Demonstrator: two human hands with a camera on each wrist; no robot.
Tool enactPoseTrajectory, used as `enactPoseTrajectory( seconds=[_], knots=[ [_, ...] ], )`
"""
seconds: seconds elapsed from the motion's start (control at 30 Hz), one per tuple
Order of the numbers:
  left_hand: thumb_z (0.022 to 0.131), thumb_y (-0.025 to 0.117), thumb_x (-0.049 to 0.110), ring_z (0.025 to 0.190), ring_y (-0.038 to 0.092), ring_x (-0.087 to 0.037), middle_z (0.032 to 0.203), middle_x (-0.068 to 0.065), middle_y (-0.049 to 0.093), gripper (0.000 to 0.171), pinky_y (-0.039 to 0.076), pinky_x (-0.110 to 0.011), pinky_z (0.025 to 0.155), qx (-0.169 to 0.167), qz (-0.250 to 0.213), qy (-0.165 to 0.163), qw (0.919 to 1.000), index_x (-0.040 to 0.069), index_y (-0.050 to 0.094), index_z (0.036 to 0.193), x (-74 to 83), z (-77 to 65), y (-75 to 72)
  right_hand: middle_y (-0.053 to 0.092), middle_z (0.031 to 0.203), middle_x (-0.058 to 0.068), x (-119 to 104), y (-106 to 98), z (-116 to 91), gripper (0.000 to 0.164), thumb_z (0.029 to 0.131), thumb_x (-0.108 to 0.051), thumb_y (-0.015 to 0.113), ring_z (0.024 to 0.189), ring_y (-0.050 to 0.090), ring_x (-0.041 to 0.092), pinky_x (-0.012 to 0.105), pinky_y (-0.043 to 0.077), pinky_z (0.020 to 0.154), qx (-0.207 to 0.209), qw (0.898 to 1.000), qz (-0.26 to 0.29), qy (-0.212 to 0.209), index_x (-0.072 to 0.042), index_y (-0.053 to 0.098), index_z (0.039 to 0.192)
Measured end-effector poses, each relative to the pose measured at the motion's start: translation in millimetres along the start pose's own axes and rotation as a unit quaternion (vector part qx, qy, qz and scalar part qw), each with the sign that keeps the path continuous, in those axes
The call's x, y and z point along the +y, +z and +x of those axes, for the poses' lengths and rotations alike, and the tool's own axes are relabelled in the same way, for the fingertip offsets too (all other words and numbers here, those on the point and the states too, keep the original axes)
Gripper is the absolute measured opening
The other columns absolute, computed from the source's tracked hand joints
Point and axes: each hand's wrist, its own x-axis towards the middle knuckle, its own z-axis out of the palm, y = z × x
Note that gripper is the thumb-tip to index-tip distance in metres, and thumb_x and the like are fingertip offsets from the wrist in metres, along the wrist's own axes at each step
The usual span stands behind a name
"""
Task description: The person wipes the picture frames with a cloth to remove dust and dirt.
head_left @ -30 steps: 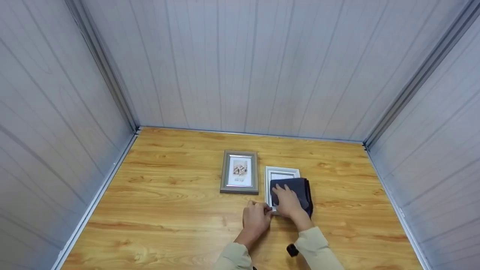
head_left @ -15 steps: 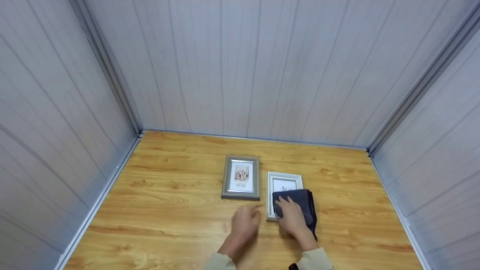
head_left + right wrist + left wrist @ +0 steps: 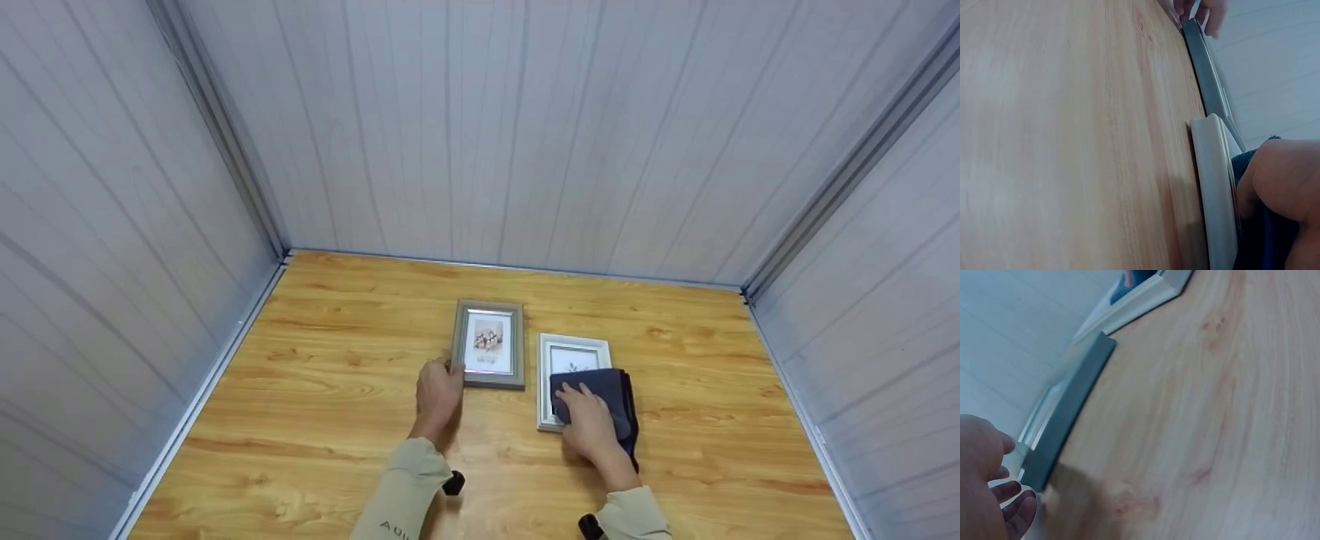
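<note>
A grey picture frame (image 3: pixel 518 345) with a flower print lies flat on the wooden tabletop. My left hand (image 3: pixel 439 390) is at its lower left corner, fingers loosely bent and the fingertips right at the edge; the left wrist view shows the thumb apart from the fingers (image 3: pixel 1010 495). Just right of it lies a white picture frame (image 3: pixel 545 382) holding a plant print. A folded dark navy cloth (image 3: pixel 615 386) covers the lower right part of that print. My right hand (image 3: pixel 589 424) rests on the cloth with its fingers spread; its thumb is hidden in the head view.
The wooden tabletop (image 3: pixel 337 390) is bounded by pale panel walls (image 3: pixel 480 135) at the back and on both sides. A small black device (image 3: pixel 453 483) sits at the left wrist and another black device (image 3: pixel 590 526) at the right wrist.
My left hand has left the white frame's lower left corner and moved left and up to the grey frame's corner. The cloth has slid down, showing more of the white frame's print.
</note>
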Motion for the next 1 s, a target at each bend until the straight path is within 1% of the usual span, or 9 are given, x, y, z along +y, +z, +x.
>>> enactPoseTrajectory(
  seconds=[0.13,0.33,0.43,0.6,0.77,0.83,0.9,0.93,1.0],
  knots=[
    [0.078,0.060,0.015,0.074,0.058,-0.014,0.085,0.000,0.064,0.020,0.046,-0.033,0.058,0.007,-0.010,-0.012,0.9998,0.012,0.068,0.096,-2.2,-3.0,4.7,0.045,0.128,0.008,4,1,-2,0.058,0.063,0.008,0.059,0.121,0.032,0.034,0.050,0.026,0.093,0.004,1.000,0.000,0.006,-0.009,0.056,0.118],
    [0.073,0.058,0.010,0.060,0.053,-0.014,0.070,0.004,0.061,0.016,0.040,-0.032,0.048,-0.010,-0.010,-0.052,0.9986,0.015,0.070,0.082,-3.6,-18.0,1.0,0.045,0.128,0.008,6,0,-6,0.058,0.064,0.007,0.058,0.121,0.032,0.034,0.049,0.025,0.094,0.004,1.000,0.003,0.002,-0.009,0.055,0.119],
    [0.072,0.060,0.009,0.060,0.052,-0.013,0.070,0.004,0.061,0.014,0.040,-0.031,0.047,-0.014,-0.011,-0.054,0.9984,0.013,0.070,0.081,-2.9,-25.0,-2.2,0.047,0.127,0.009,7,-1,-5,0.057,0.063,0.008,0.058,0.120,0.033,0.034,0.049,0.026,0.093,0.013,1.000,0.006,0.000,-0.008,0.056,0.117],
    [0.073,0.062,0.008,0.062,0.051,-0.015,0.071,0.002,0.061,0.011,0.041,-0.031,0.050,-0.026,-0.017,-0.035,0.9989,0.010,0.069,0.081,-1.6,-31.2,-8.0,0.047,0.126,0.009,5,-3,1,0.058,0.061,0.009,0.058,0.121,0.033,0.033,0.049,0.026,0.093,0.017,1.000,0.014,0.006,-0.008,0.056,0.117],
    [0.075,0.059,0.006,0.070,0.054,-0.014,0.082,-0.002,0.064,0.021,0.045,-0.032,0.058,-0.044,-0.025,-0.042,0.9978,0.008,0.069,0.093,-1.9,-31.8,-15.6,0.050,0.123,0.010,-1,-8,6,0.056,0.063,0.012,0.055,0.119,0.036,0.034,0.048,0.028,0.093,0.030,0.998,0.044,0.015,-0.007,0.057,0.116],
    [0.075,0.059,0.006,0.074,0.056,-0.014,0.087,-0.004,0.064,0.024,0.046,-0.034,0.062,-0.051,-0.028,-0.055,0.9968,0.007,0.067,0.098,-2.5,-32.3,-18.0,0.050,0.122,0.011,-8,-13,5,0.057,0.063,0.014,0.053,0.118,0.037,0.034,0.046,0.030,0.092,0.049,0.996,0.074,0.029,-0.006,0.056,0.117],
    [0.076,0.060,0.008,0.077,0.057,-0.015,0.090,-0.005,0.064,0.026,0.047,-0.035,0.065,-0.056,-0.030,-0.065,0.9959,0.006,0.066,0.101,-3.8,-33.5,-19.1,0.051,0.121,0.011,-21,-20,1,0.060,0.062,0.015,0.054,0.116,0.039,0.034,0.045,0.032,0.092,0.087,0.990,0.107,0.035,-0.006,0.055,0.118],
    [0.076,0.060,0.008,0.078,0.057,-0.015,0.090,-0.006,0.064,0.026,0.047,-0.036,0.065,-0.058,-0.031,-0.068,0.9955,0.006,0.066,0.101,-4.2,-34.2,-19.5,0.051,0.121,0.012,-29,-22,-2,0.063,0.060,0.017,0.054,0.115,0.040,0.033,0.044,0.032,0.092,0.116,0.986,0.118,0.028,-0.006,0.054,0.119],
    [0.075,0.060,0.007,0.078,0.057,-0.015,0.089,-0.006,0.064,0.026,0.047,-0.036,0.065,-0.061,-0.025,-0.065,0.9957,0.005,0.066,0.100,-4.3,-35.6,-20.3,0.052,0.119,0.014,-51,-22,-8,0.067,0.053,0.018,0.055,0.112,0.043,0.034,0.044,0.032,0.092,0.181,0.975,0.131,-0.021,-0.003,0.054,0.117]
  ],
)
